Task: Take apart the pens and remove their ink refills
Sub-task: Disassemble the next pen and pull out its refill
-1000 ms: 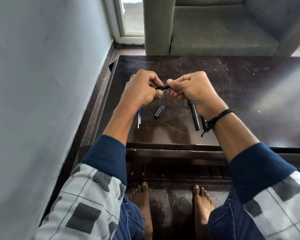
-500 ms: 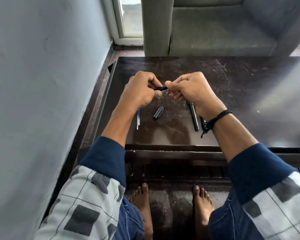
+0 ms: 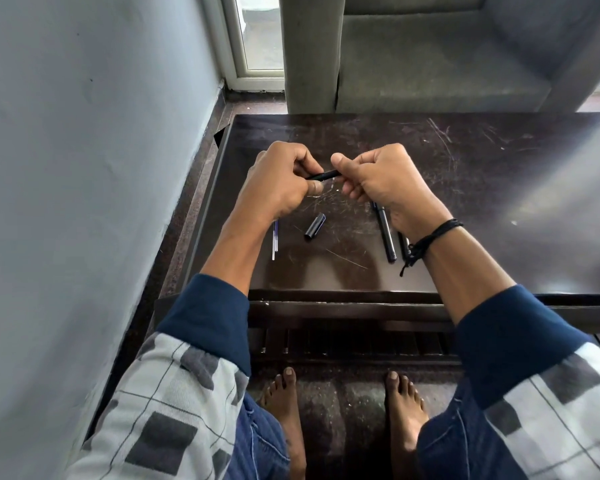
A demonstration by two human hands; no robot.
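This looks like a living room in a home. A grey upholstered armchair (image 3: 430,64) stands just beyond the scratched dark desk (image 3: 499,202), and a white-framed window (image 3: 257,39) sits past the desk's far left corner. Bare feet (image 3: 284,410) rest on the floor below the desk's near edge.

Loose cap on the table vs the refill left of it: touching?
Apart. The head view shows the cap lying right of the refill, with a strip of bare table between them.
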